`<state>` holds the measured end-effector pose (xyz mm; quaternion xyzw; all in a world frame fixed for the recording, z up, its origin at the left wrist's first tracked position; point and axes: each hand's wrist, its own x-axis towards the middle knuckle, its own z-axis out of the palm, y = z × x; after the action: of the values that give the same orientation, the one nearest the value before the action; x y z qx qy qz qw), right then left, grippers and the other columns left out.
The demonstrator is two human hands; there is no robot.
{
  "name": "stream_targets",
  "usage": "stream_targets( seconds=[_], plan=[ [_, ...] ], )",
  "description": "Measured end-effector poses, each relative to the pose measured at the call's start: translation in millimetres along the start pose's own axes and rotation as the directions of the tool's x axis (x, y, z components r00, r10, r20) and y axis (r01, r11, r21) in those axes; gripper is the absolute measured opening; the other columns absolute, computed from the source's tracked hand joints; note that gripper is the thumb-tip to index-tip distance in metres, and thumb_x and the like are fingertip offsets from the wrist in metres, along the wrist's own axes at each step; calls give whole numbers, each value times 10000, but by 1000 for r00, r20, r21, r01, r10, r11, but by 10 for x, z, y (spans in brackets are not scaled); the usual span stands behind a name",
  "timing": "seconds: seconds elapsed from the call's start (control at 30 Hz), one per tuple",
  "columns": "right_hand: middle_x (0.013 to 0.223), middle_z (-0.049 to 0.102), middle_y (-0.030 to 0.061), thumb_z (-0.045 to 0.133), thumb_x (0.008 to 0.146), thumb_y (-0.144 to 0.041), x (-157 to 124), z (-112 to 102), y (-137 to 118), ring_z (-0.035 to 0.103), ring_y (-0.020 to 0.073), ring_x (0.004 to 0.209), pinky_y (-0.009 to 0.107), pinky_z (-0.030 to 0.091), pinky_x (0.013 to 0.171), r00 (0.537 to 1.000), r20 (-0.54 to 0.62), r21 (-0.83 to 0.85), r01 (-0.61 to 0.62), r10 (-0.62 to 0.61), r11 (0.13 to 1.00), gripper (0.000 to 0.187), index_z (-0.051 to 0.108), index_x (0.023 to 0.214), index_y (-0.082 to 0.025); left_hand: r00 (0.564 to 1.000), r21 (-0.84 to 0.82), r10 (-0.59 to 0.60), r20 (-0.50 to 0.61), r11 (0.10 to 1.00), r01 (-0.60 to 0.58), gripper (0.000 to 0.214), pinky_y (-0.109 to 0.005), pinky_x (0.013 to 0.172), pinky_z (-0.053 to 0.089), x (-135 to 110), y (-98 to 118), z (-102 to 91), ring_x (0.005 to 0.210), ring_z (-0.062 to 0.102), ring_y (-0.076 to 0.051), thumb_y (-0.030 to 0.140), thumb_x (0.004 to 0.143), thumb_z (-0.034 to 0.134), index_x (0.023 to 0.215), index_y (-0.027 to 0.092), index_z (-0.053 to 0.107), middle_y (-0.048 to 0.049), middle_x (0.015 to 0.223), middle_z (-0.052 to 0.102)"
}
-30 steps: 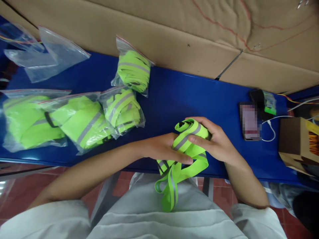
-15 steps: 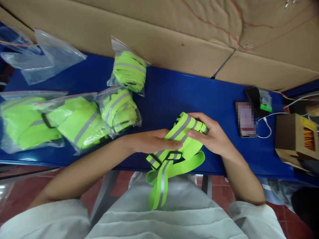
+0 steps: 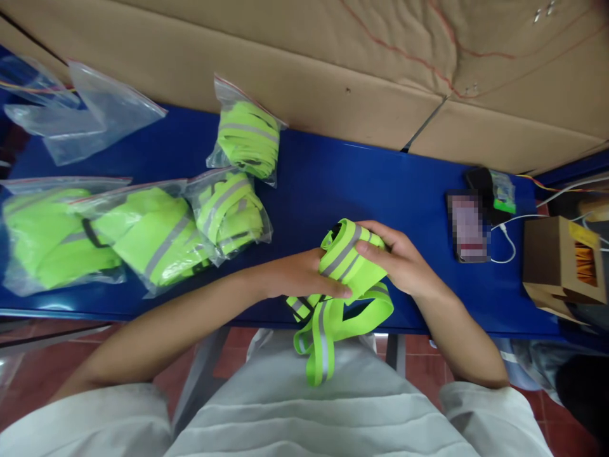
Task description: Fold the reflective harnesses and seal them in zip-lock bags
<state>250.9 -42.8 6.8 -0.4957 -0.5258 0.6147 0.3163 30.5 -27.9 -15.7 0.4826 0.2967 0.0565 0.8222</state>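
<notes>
Between my two hands is a neon-yellow reflective strap [image 3: 349,257] with grey stripes, wound into a thick roll. My left hand [image 3: 304,276] grips its left side, thumb lying across the front. On the right side, my right hand [image 3: 394,257] is closed round the roll with its thumb on top; its other fingers are partly hidden behind. A loose loop of the strap hangs below the roll over the table's front edge. Black buckles [image 3: 304,310] show under my left hand.
Clear zip bags with similar straps [image 3: 250,136] lie at the left and back. Empty plastic bags [image 3: 104,117] rest at the far left of the blue table [image 3: 342,178]. A phone [image 3: 469,227] with a white cable and an open cardboard box [image 3: 547,260] are at the right. Brown cartons [image 3: 285,70] stand behind.
The roll has turned in my hands and looks more tightly wound. The hanging loop has shifted right and up, and my left hand now covers more of the buckles.
</notes>
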Motion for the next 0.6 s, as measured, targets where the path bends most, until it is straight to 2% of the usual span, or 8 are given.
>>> stream_targets(
  seconds=[0.07,0.13,0.3,0.37,0.43,0.53,0.6],
  plan=[
    [1065,782,40,808,856,-511,2,-6,-2,741,193,893,300,607,773,996,25,134,-91,88,987,432,741,1172,-225,997,8,-16,69,1000,15,472,-275,822,554,-11,5,3,929,692,-178,361,732,908,1118,165,719,-39,1039,753],
    [1029,783,47,827,833,-509,1,-10,-6,741,194,860,300,610,747,991,26,186,-134,132,973,455,743,1171,-217,995,-6,11,103,1000,-10,461,-247,766,548,-16,11,12,874,672,-156,342,709,923,1074,162,707,-23,983,735],
    [1067,774,48,803,851,-536,-25,-9,-16,744,209,901,308,614,739,995,-14,121,-94,96,988,466,710,1199,-239,994,-91,42,105,995,-33,408,-252,758,560,-2,29,28,860,680,-159,291,708,904,1045,165,713,-25,970,744],
    [1087,770,52,768,871,-569,-31,-13,-8,749,230,933,334,622,746,997,-43,82,-65,69,995,474,689,1213,-252,997,-55,50,57,997,-47,379,-263,766,555,5,35,27,866,686,-171,317,737,875,1047,159,727,-34,972,750],
    [1097,767,55,724,891,-607,-26,-20,15,752,246,947,360,629,754,997,-55,57,-43,46,997,485,671,1232,-266,997,51,72,-28,996,-70,344,-268,737,533,12,37,26,834,678,-177,384,792,819,1025,145,735,-38,929,746],
    [1114,764,61,699,892,-644,-6,-28,70,751,251,960,363,630,767,999,-30,64,-25,27,998,518,659,1250,-271,979,250,151,-135,962,-114,350,-280,735,518,17,30,25,842,669,-192,446,849,732,1001,132,730,-48,926,739],
    [1145,760,60,714,885,-637,6,-26,107,747,248,988,355,628,795,1000,-15,93,-14,16,996,525,654,1259,-273,966,325,205,-155,934,-146,376,-295,782,533,19,27,20,908,675,-209,461,855,714,1046,137,727,-55,998,749]
  ],
)
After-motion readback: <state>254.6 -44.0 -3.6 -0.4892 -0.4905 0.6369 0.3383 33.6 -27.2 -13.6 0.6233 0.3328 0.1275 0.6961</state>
